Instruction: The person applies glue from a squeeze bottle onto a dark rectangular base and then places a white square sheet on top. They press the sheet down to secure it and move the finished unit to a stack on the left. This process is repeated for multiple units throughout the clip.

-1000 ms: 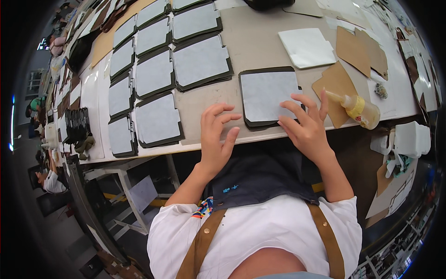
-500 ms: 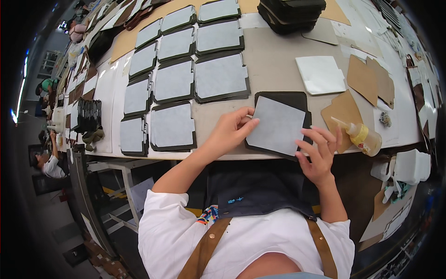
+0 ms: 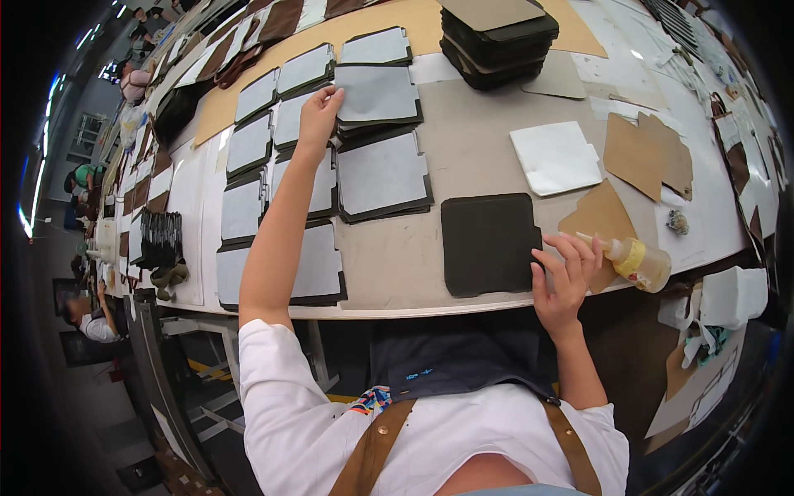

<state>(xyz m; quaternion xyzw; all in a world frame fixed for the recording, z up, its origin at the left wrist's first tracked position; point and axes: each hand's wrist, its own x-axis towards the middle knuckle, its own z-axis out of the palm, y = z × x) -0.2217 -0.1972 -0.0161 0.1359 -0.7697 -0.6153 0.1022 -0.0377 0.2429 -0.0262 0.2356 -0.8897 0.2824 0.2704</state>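
Observation:
Over the rows of stacked grey-faced panels, my left hand (image 3: 321,116) is closed, thumb and fingers pinching the left edge of a grey panel (image 3: 378,94) on top of a stack. Its grip is partly hidden by the fingers. In front of me lies a flat black panel (image 3: 488,246) with rounded corners, close to the table's front edge. Fingers apart and slightly bent, my right hand (image 3: 564,277) rests at that panel's right edge. Beside this hand, a squeeze bottle with a yellow band (image 3: 633,263) lies on its side, its nozzle toward the fingers.
A tall pile of black panels (image 3: 496,54), topped by a tan board, stands at the back. Rightward are a white pad (image 3: 556,157), brown card pieces (image 3: 637,157) and a small clump (image 3: 677,221). A white container (image 3: 734,298) sits beyond the table's right edge.
My left hand has moved far and left to the stacks, and the grey panel has gone from on top of the black one. My right hand stays near the black panel.

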